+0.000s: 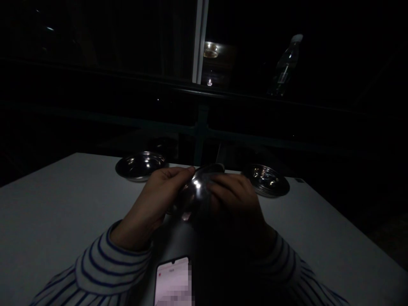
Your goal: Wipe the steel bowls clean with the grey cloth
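Note:
Between my two hands is a shiny metal bowl [191, 199], tilted up off the white table with its curved outside towards me. My left hand [159, 191] grips its left side, thumb along the upper edge. Against the right side of the bowl lie the bent fingers of my right hand [236, 195]; they are dark and slightly blurred, and whether they hold a cloth or only the bowl is hard to see. A metal bowl [140, 166] rests beyond my left hand. Several nested metal bowls [267, 180] sit beyond my right hand.
A phone [173, 282] with a lit screen lies on the white table [79, 191] close to me, between my forearms. Behind the table's far edge is a dark window with a pale frame bar [200, 42]. A clear bottle [287, 66] with a white cap stands at the back right.

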The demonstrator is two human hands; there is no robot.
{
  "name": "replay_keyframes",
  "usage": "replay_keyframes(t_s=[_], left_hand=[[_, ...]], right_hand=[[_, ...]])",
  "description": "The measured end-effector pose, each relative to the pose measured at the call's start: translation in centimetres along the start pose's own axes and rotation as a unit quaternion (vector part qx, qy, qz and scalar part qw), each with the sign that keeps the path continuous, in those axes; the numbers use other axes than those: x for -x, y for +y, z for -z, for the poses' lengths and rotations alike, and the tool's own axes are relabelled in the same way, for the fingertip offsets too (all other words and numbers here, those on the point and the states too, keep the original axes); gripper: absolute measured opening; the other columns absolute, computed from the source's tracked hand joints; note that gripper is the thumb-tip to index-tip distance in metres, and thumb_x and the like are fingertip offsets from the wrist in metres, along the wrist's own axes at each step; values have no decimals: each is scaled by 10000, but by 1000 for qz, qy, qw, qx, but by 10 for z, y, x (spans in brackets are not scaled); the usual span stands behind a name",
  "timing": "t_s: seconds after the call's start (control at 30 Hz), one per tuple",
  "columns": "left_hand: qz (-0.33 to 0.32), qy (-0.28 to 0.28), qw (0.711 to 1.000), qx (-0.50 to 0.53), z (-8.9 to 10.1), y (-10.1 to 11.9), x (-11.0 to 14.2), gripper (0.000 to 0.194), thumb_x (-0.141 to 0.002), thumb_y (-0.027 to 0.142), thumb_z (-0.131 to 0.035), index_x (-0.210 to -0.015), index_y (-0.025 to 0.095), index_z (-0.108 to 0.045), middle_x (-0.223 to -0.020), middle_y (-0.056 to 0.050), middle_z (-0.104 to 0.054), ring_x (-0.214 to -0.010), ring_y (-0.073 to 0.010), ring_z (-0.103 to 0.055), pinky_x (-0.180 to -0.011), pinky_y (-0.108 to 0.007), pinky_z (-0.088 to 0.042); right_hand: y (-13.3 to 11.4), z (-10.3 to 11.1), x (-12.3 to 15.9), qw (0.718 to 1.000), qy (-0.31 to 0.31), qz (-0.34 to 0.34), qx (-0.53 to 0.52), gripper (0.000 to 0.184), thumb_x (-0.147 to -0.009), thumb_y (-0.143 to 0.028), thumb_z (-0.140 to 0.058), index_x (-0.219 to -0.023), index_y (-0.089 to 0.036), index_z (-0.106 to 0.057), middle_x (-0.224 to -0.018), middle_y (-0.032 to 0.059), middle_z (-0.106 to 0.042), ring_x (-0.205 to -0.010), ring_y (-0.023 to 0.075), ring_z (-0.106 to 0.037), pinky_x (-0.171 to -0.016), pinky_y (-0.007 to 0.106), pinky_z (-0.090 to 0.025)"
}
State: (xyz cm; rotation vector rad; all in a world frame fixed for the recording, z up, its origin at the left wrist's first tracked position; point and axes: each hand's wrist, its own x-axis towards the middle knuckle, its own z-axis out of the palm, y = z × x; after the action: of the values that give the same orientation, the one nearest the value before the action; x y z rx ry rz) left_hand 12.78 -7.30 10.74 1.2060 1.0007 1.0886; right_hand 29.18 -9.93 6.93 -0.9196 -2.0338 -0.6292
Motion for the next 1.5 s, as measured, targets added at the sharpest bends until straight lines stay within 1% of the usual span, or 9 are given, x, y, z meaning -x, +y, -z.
replay_keyframes(t_s=[0.1, 0.23, 0.3, 0.5, 0.7, 0.9, 1.13, 1.3, 1.5], left_hand=[[2, 7, 1000, -3, -1, -1, 1, 274, -683, 405, -618, -597, 145, -612, -509, 17, -574, -444, -81, -496, -406, -168, -345], [13, 10, 1000, -24, -1, -3, 0, 305, -684, 435, -606, -576, 150, -595, -467, 28, -542, -389, -76, -460, -354, -167, -294], [11, 11, 1000, -26, -1, -3, 1, 311, -687, 436, -604, -564, 152, -585, -449, 37, -522, -376, -68, -442, -349, -165, -280], [9, 14, 1000, -14, -4, -1, 2, 315, -700, 443, -581, -594, 147, -589, -499, 19, -560, -431, -81, -483, -397, -171, -327], [16, 18, 1000, -18, -3, -3, 1, 327, -684, 459, -595, -591, 149, -556, -474, 42, -503, -415, -66, -436, -392, -166, -296], [13, -5, 1000, -10, -4, -1, 3, 326, -697, 469, -577, -654, 146, -597, -544, 8, -576, -476, -92, -498, -435, -183, -344], [1, 3, 1000, -23, -3, -2, 2, 318, -685, 456, -594, -586, 154, -574, -475, 45, -521, -418, -74, -450, -406, -182, -311], [1, 3, 1000, -27, -4, -2, 3, 322, -693, 469, -586, -620, 156, -603, -514, 30, -568, -456, -82, -491, -430, -182, -334], [-3, -6, 1000, -30, -3, -3, 3, 297, -689, 437, -607, -598, 154, -600, -531, 24, -570, -481, -83, -500, -439, -175, -340]], right_hand=[[0, 1, -1, 999, 18, -28, -13, 190, -826, -228, -476, -963, -160, -589, -1028, 63, -611, -924, 191, -494, -772, 335, -400], [-16, -3, -1, 997, -37, 64, -3, 211, -812, -261, -499, -988, -180, -582, -1024, 29, -625, -946, 192, -496, -756, 348, -370], [-16, -3, -1, 997, -37, 67, 8, 220, -812, -275, -500, -1000, -190, -578, -1042, 22, -623, -943, 194, -498, -744, 354, -364], [-2, -3, -3, 996, 12, -84, 2, 244, -833, -252, -469, -1017, -131, -572, -1072, 79, -605, -981, 203, -493, -822, 350, -393], [-17, -6, -1, 998, -25, 53, 17, 264, -836, -267, -476, -1069, -169, -552, -1109, 35, -600, -1007, 190, -483, -837, 368, -357], [0, 0, -3, 997, 6, -78, 11, 245, -833, -255, -466, -1018, -160, -595, -1126, 91, -558, -1028, 211, -467, -846, 359, -401], [-14, -1, -1, 996, -53, 67, 15, 268, -828, -292, -475, -1065, -200, -560, -1127, 40, -578, -1042, 203, -468, -839, 380, -359], [0, 3, -3, 998, -12, -64, 9, 239, -841, -255, -455, -1026, -158, -571, -1124, 83, -573, -1025, 208, -483, -824, 357, -393], [-11, -1, -1, 997, -54, 56, 12, 262, -826, -291, -464, -1050, -194, -557, -1132, 44, -583, -1040, 214, -476, -831, 388, -359]])
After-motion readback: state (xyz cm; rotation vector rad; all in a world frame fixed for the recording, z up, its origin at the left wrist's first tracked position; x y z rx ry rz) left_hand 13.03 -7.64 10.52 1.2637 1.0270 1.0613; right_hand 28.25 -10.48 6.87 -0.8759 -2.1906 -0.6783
